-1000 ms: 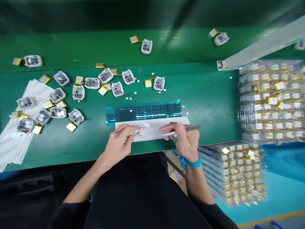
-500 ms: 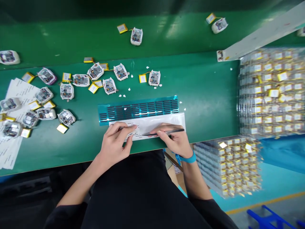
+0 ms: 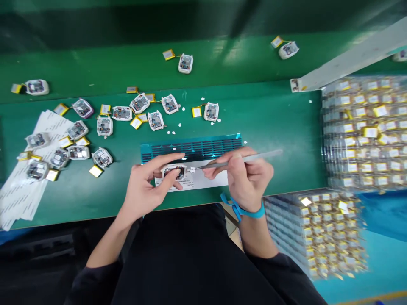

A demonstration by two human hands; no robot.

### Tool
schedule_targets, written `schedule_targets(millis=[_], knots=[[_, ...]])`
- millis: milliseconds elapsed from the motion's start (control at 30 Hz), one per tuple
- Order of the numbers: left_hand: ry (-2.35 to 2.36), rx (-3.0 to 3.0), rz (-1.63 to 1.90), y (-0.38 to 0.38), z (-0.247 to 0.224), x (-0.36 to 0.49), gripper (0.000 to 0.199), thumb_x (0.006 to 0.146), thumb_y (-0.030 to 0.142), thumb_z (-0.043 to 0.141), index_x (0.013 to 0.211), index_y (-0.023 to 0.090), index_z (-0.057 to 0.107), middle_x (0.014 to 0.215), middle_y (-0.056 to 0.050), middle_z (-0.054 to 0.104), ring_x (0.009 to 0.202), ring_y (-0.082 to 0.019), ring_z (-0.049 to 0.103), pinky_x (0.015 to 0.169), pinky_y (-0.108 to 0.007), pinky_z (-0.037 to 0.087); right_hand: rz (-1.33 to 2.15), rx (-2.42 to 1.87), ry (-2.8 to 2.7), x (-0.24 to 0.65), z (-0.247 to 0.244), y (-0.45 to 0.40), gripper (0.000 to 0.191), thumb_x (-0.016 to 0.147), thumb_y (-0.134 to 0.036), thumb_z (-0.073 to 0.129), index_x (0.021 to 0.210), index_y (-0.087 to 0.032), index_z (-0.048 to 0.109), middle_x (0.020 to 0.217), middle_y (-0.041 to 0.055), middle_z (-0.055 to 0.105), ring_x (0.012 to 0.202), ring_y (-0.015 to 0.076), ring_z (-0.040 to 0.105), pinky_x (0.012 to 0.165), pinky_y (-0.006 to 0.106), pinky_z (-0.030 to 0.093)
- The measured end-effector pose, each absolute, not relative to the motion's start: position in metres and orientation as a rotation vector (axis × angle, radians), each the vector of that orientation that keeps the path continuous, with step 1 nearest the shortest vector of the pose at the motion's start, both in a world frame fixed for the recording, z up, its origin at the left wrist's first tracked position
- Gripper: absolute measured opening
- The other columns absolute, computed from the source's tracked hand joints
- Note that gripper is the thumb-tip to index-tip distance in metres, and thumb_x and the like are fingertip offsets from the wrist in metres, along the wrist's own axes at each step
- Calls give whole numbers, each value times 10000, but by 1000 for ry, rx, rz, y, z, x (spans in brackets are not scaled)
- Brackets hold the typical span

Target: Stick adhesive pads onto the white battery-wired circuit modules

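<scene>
My left hand (image 3: 146, 188) is closed around a white watch-like housing (image 3: 164, 171) with electronics inside, thumb over its middle. My right hand (image 3: 251, 182) grips a pair of tweezers (image 3: 257, 157) whose tips point left. A small white piece (image 3: 192, 170) is at the tips, just right of the housing; whether it touches the housing I cannot tell. Beneath both hands lies a printed white sheet (image 3: 208, 180). Behind it is a teal film (image 3: 146, 153) with rows of dark strips, partly covered by my fingers.
Several open housings (image 3: 102, 157) wired to yellow-edged batteries (image 3: 96, 171) lie at left, some on white papers (image 3: 32, 195). Small white bits (image 3: 179, 125) dot the green table (image 3: 270, 123). Clear trays of batteries (image 3: 359, 140) are stacked at right. A grey post (image 3: 333, 59) slants at upper right.
The tweezers have lifted off the white sheet, a small white piece now at their tips. My left hand now shows the housing upright in its grip. The camera view has shifted slightly.
</scene>
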State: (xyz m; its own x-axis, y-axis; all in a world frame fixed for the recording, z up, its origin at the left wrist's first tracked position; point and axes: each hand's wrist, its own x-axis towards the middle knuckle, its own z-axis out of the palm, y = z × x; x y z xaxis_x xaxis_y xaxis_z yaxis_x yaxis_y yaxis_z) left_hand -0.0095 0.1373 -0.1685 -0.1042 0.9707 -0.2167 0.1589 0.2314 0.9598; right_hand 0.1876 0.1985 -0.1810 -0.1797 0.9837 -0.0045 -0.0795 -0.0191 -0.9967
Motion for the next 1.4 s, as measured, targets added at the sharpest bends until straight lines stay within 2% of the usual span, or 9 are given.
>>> schedule_targets(millis=[67, 200, 300, 467, 800, 967, 1100, 1267, 1400], knots=[[1347, 962, 986, 142, -161, -15, 253, 921, 171, 708, 1170, 195, 750, 876, -12, 811, 648, -177, 794, 586, -212, 615, 1432, -1046, -1291, 174, -176, 202, 270, 1025, -401, 624, 852, -207, 697, 675, 2, 774, 554, 155, 747, 527, 257, 626], [1163, 808, 991, 142, -158, -19, 345, 899, 114, 723, 1228, 217, 729, 991, -23, 827, 832, -212, 819, 759, -238, 671, 1503, -987, -1367, 158, -173, 205, 242, 1045, -335, 595, 861, -206, 685, 709, -6, 784, 562, 125, 741, 556, 229, 622], [1144, 745, 1023, 138, -157, -17, 376, 887, 99, 742, 1240, 228, 728, 1069, -27, 824, 887, -220, 816, 800, -238, 675, 1524, -949, -1401, 154, -173, 205, 223, 1045, -297, 591, 872, -204, 696, 713, -13, 776, 542, 107, 718, 537, 211, 603], [1177, 708, 1043, 135, -156, -17, 384, 870, 88, 762, 1230, 220, 734, 1051, -15, 828, 879, -209, 815, 783, -199, 669, 1533, -949, -1401, 150, -174, 204, 216, 1048, -293, 583, 881, -203, 688, 709, -16, 769, 538, 102, 707, 530, 210, 596], [1240, 734, 1025, 134, -155, -17, 370, 873, 134, 756, 1239, 170, 712, 1036, -47, 831, 859, -223, 817, 764, -219, 674, 1468, -1031, -1480, 148, -175, 204, 243, 1037, -344, 595, 860, -211, 697, 719, -11, 758, 546, 111, 706, 532, 228, 594], [1345, 856, 985, 132, -162, -20, 294, 947, 168, 656, 1231, 158, 728, 1017, -58, 832, 830, -204, 815, 695, -226, 662, 1529, -1015, -1532, 149, -179, 203, 199, 1037, -290, 589, 888, -211, 694, 738, -16, 769, 552, 105, 707, 543, 216, 593], [1442, 1066, 886, 120, -165, -30, 274, 976, 175, 607, 1213, 190, 743, 970, -39, 834, 774, -190, 799, 664, -252, 642, 1429, -928, -1595, 161, -183, 210, 176, 1036, -246, 587, 973, -220, 749, 809, 4, 783, 652, 136, 736, 610, 269, 609], [1667, 1401, 883, 101, -171, -47, 243, 979, 157, 599, 1166, 224, 739, 1087, -41, 815, 975, -207, 755, 855, -328, 597, 1130, -873, -2006, 167, -184, 236, 184, 975, -156, 662, 1058, -241, 803, 970, 27, 827, 822, 191, 744, 748, 352, 612], [1800, 1620, 838, 99, -185, -57, 238, 982, 128, 564, 1120, 225, 731, 1165, -55, 797, 1125, -247, 706, 995, -424, 537, 1177, -756, -2194, 152, -191, 240, 200, 992, -203, 659, 1129, -242, 798, 1016, 28, 826, 918, 209, 733, 817, 376, 620]])
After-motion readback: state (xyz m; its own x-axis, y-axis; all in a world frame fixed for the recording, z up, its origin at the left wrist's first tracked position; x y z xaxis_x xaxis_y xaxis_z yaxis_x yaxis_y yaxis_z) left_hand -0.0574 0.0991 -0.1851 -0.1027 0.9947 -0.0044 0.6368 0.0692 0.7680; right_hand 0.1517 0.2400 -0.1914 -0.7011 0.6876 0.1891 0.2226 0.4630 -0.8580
